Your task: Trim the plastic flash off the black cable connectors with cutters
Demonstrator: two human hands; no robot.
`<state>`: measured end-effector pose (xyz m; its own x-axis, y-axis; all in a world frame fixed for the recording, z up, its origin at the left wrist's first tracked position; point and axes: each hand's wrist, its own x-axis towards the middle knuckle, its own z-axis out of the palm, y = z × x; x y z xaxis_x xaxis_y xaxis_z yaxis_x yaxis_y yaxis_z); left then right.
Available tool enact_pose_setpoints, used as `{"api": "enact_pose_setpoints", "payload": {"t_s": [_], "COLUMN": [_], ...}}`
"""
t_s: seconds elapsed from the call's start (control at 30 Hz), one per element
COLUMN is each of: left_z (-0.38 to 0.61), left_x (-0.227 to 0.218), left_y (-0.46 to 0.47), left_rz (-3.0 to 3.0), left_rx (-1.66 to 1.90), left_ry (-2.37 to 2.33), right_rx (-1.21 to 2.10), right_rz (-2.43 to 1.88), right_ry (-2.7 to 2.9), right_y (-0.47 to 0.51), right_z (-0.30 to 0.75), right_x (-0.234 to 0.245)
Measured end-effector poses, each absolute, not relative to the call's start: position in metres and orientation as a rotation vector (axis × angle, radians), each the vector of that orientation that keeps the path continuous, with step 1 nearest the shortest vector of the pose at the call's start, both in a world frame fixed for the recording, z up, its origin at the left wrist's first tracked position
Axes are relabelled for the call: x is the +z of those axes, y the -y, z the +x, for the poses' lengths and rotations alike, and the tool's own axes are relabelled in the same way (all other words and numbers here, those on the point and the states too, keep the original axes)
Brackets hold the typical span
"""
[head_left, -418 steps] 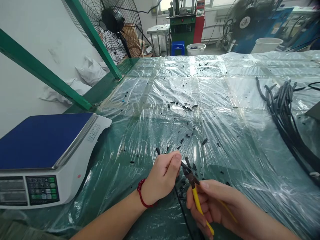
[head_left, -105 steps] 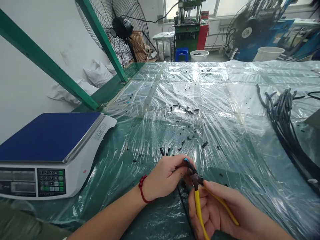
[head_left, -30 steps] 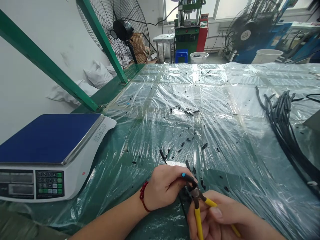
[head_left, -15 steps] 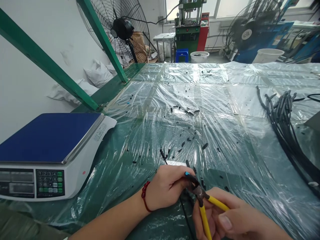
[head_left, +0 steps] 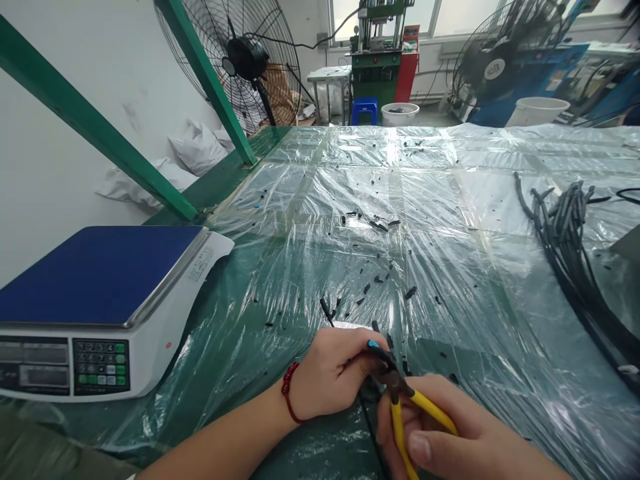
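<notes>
A scale [head_left: 100, 277] stands at left, a caged fan [head_left: 246, 59] and blue stool [head_left: 365, 108] beyond.

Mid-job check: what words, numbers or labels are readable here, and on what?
"1 2 3 4": faint, top row of the scale keypad; other keys too small.
Scale side label: too small.
Scale displays: no legible digits.
Fan badge: too blurred.

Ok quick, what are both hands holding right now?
Left hand: closed, pinching a blue-tipped black cable.
Right hand: closed around yellow-handled cutting pliers, their handles spread apart.
</notes>
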<state>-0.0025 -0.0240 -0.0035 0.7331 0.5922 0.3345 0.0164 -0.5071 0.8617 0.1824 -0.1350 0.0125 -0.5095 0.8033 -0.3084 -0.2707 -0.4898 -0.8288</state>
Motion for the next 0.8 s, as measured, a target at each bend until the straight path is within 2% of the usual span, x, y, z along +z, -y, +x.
{"api": "enact_pose_setpoints", "payload": {"t_s": [0.33,0.57,0.8], "left_z": [-0.002,0.000,0.000], "left_x": [-0.003,0.001,0.000], "left_y": [0.023,0.025,0.026], "left_rz": [2.042,2.025,1.991], "left_rx": [0.787,0.782,0.771], "left_ry": [-0.501,-0.483,-0.538], "right_rx": [2.022,2.053,2.074], "right_rz": [-0.794,-0.971,-0.839], "right_ry": [0.825,0.535,0.507], "right_y": [0.139,0.149,0.142], "right_z": [0.176,0.167,0.163], "right_x": [-0.004,-0.014,-0.014]}}
